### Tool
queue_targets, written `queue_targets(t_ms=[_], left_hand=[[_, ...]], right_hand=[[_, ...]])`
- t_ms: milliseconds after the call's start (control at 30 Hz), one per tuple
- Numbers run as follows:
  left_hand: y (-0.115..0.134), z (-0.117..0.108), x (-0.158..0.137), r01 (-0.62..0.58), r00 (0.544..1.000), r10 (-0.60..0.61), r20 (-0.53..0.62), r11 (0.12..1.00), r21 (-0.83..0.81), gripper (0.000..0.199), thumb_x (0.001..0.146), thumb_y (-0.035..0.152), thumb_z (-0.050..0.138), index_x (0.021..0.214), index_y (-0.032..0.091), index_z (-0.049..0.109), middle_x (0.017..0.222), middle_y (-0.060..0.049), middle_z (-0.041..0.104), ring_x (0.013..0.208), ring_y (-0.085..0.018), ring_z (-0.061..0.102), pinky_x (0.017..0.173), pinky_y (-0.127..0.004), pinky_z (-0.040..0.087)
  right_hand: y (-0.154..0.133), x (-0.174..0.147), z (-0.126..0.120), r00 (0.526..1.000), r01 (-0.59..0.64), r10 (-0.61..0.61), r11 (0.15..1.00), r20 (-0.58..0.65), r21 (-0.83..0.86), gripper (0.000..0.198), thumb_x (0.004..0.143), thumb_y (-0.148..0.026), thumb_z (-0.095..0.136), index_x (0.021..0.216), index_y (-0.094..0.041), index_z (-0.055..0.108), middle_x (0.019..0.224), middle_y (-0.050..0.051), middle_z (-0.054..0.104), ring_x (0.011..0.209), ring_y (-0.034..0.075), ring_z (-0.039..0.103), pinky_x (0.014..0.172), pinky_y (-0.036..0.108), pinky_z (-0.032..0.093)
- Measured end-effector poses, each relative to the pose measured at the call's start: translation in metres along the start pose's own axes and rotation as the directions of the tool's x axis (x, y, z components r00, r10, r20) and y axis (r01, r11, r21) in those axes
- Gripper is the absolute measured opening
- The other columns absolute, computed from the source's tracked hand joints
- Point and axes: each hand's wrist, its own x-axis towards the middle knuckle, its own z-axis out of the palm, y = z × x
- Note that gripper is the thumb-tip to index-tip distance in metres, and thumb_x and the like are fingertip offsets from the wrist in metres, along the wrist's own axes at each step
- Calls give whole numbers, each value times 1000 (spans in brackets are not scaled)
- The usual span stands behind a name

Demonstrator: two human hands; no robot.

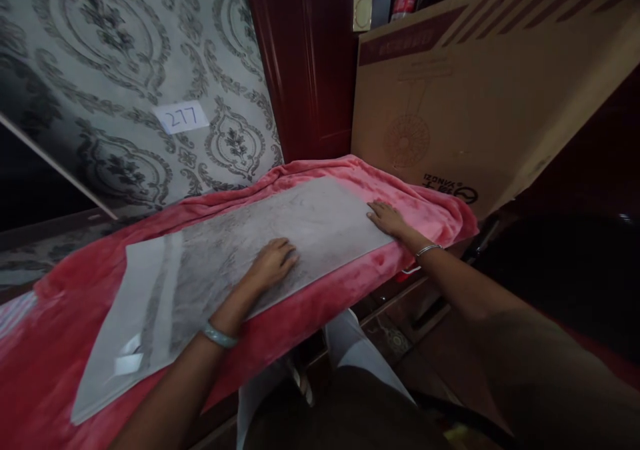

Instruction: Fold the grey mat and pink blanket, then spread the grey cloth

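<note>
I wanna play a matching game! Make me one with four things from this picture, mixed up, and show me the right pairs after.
Things:
1. Long sheet
2. Blanket
3. Paper marked 277
4. Cardboard box

Clues:
A. Brown, with dark red stripes
B. On the patterned wall
C. Greyish, with the left hand over it
D. Pinkish red

Right pairs: 1-C, 2-D, 3-B, 4-A

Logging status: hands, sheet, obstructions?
Left hand over grey sheet, right hand at its right edge, both open. Sheet spread on pink blanket. Cardboard box behind blanket's right end.
</note>
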Motion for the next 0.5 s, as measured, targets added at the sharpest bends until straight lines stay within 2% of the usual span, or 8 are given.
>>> queue_targets(t_ms=[67, 167, 233, 300, 400, 500], left_hand=[[19, 4, 16, -61, 998, 60, -28, 998, -30, 35, 96, 30, 46, 120, 16, 68, 125, -13, 64, 120, -24, 56, 108, -39, 44], [40, 9, 47, -113, 994, 114, 7, 993, -18, 31, 96, 29, 49, 117, 18, 68, 120, -11, 64, 114, -25, 55, 102, -40, 45], [48, 13, 68, -85, 996, 84, 44, 996, 24, 31, 97, 30, 49, 119, 21, 67, 123, -10, 63, 116, -26, 54, 101, -43, 45], [50, 15, 86, 4, 999, -7, 43, 997, 76, 33, 97, 32, 48, 124, 23, 65, 128, -10, 61, 120, -28, 51, 100, -46, 44], [47, 17, 102, 149, 989, -148, -16, 982, 119, 37, 98, 34, 47, 129, 23, 63, 132, -12, 60, 124, -31, 49, 101, -47, 42], [45, 21, 104, 156, 985, -145, -96, 980, 122, 40, 97, 37, 48, 130, 20, 63, 139, -15, 56, 129, -32, 47, 105, -48, 40]], right_hand=[[-13, -3, -5, 998, 49, -49, 999, -43, 7, 53, 99, -31, 37, 146, -11, 50, 150, 21, 49, 140, 34, 41, 113, 50, 34], [-38, -6, -5, 980, 198, -198, 980, -27, 24, 40, 94, -25, 47, 129, -17, 64, 132, 14, 62, 125, 26, 52, 107, 37, 39], [-51, -3, -3, 963, 269, -270, 963, 16, 34, 31, 91, -23, 53, 116, -20, 70, 118, 10, 68, 112, 22, 58, 99, 32, 43], [-56, 6, -2, 960, 276, -277, 961, 34, 29, 26, 90, -22, 53, 109, -19, 71, 110, 11, 69, 105, 23, 59, 94, 33, 45], [-54, 22, -4, 974, 227, -227, 974, 14, 16, 29, 91, -21, 51, 113, -15, 68, 116, 16, 67, 108, 28, 57, 91, 38, 47], [-50, 29, -7, 979, 204, -204, 979, -19, 20, 41, 93, -22, 48, 130, -14, 61, 130, 19, 62, 118, 32, 54, 96, 44, 46]])
